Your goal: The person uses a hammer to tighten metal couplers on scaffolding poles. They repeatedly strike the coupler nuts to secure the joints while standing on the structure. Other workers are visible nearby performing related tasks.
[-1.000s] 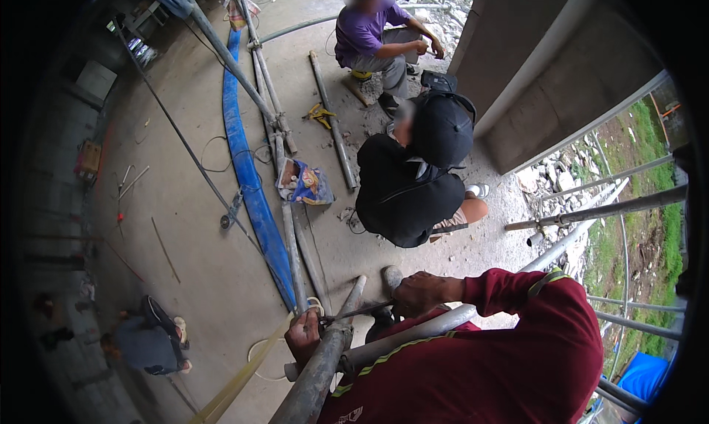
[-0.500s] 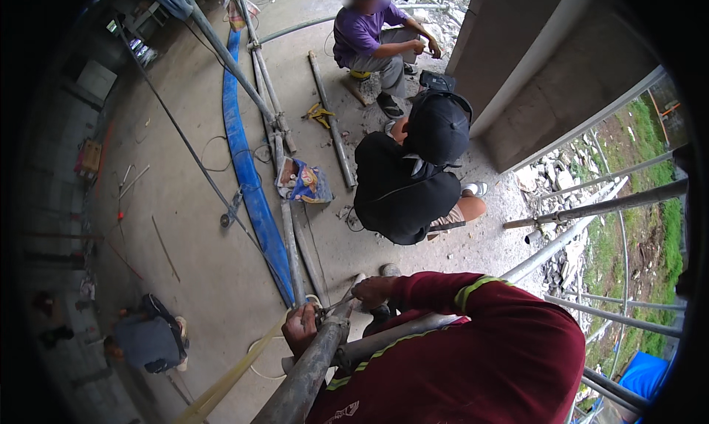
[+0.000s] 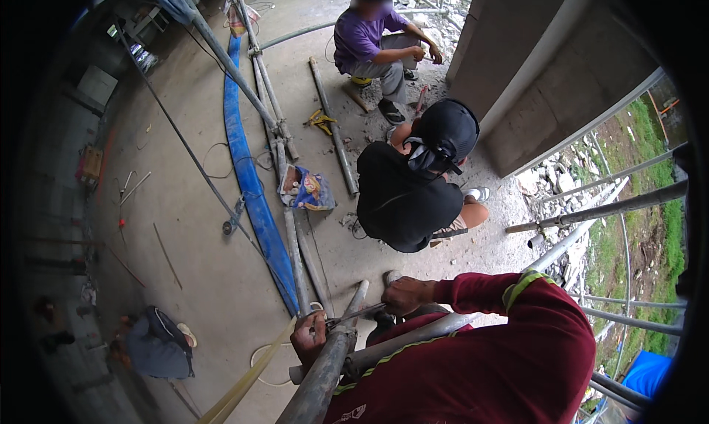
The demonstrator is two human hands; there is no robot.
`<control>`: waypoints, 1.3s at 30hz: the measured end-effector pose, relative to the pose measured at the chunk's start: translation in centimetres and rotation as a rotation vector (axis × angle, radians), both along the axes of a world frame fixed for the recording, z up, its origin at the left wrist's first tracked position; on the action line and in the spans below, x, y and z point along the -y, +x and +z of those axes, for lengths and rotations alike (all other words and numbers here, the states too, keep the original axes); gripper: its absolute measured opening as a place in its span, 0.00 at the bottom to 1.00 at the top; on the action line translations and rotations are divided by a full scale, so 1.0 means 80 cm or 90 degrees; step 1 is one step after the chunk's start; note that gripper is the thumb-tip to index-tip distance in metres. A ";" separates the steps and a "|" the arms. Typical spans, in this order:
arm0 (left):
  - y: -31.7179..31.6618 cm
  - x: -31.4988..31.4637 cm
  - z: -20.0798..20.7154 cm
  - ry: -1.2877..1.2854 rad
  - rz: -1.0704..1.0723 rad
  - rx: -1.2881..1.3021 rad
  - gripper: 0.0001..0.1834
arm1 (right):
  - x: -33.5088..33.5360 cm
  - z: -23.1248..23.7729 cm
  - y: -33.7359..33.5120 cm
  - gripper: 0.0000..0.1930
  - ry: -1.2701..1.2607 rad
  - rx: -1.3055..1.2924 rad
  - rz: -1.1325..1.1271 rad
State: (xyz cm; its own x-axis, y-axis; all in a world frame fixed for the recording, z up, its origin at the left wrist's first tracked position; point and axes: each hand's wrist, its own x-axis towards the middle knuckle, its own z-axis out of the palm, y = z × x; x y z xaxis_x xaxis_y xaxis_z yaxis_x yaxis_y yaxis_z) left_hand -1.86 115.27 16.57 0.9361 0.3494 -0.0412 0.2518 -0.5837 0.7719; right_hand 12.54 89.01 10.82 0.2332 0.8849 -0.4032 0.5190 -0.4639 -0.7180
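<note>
My right hand, out of a maroon sleeve with a reflective band, is closed round the end of a metal wrench. The wrench reaches left across a slanting grey scaffold pipe to a clamp on it. Beside that pipe, my left hand has its fingers curled at the clamp; what lies under the fingertips is partly hidden. A second pipe crosses below the first, in front of my body. A yellowish strap runs down and left from near my left hand.
A person in black squats ahead; another in purple sits farther back. A third person bends low at left. Long pipes, a blue hose, a bag and yellow-black tool lie on the floor. Rubble and railings line the right.
My right hand has moved right and slightly down, swinging the wrench's handle away from my left hand. The person in black has turned and lowered their head.
</note>
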 end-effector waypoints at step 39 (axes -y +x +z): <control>-0.002 0.003 -0.002 -0.011 0.064 -0.098 0.16 | -0.101 -0.221 -0.052 0.14 0.222 -0.052 -0.056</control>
